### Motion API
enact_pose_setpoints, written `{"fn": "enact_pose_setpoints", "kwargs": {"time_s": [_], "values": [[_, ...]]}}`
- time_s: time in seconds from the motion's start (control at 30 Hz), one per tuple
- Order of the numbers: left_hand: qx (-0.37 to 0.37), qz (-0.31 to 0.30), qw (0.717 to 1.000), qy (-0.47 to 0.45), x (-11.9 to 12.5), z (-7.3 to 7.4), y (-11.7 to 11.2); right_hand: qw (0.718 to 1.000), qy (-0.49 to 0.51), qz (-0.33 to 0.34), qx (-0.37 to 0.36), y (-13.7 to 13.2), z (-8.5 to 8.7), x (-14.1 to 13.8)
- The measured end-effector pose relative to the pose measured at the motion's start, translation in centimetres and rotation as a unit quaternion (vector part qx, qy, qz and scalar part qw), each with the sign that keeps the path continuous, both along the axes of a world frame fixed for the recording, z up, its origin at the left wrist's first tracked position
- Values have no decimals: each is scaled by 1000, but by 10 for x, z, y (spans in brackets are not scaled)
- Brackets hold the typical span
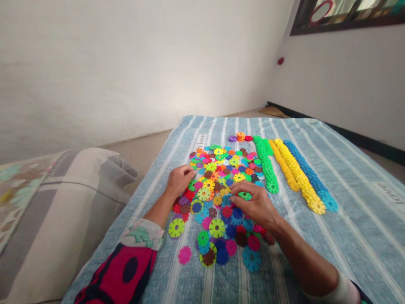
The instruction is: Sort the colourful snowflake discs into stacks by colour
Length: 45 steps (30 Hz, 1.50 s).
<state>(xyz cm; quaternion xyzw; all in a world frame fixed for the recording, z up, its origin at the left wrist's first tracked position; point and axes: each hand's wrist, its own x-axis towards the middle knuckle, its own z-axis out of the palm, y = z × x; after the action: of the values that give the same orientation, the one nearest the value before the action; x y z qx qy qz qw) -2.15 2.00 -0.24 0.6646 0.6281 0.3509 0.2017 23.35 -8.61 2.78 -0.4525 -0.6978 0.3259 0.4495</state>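
A wide spread of notched plastic discs (pixel 217 228) in many colours lies on the striped cloth. My left hand (pixel 181 180) is over the left edge of this spread, its thumb and fingers pinched together; whatever they may hold is hidden. Over the right side of the pile, my right hand (pixel 255 202) has its thumb and forefinger closed near a blue disc (pixel 226 199), but I cannot tell whether it is gripped. A green disc (pixel 244 195) lies just beneath the right fingers.
Right of the pile lie overlapping rows of discs: green (pixel 267 169), orange (pixel 283 164), yellow (pixel 299 175) and blue (pixel 310 175). Small purple (pixel 233 138), orange (pixel 240 136) and red (pixel 248 138) stacks lie at the back. A grey-and-white cloth-covered seat (pixel 79 202) is at left. A white wall (pixel 142 63) rises behind.
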Motion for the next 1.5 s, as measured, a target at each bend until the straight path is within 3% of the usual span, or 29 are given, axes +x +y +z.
{"fn": "enact_pose_setpoints", "kwargs": {"time_s": [0.17,0.33,0.53,0.77,1.23,1.5], "values": [[7,2,1000,12,0,1,1,976,-82,130,-153,-26,21,32],[8,-3,1000,7,0,0,2,947,-172,217,-166,-54,16,37],[3,-6,1000,5,0,0,1,927,-322,156,-116,-68,11,32],[3,-1,1000,1,0,-1,2,936,-315,137,-82,-76,15,38],[9,6,1000,12,-1,0,3,881,-450,142,-38,-83,12,22],[3,4,1000,28,-2,7,1,900,-417,126,15,-86,11,19]]}}
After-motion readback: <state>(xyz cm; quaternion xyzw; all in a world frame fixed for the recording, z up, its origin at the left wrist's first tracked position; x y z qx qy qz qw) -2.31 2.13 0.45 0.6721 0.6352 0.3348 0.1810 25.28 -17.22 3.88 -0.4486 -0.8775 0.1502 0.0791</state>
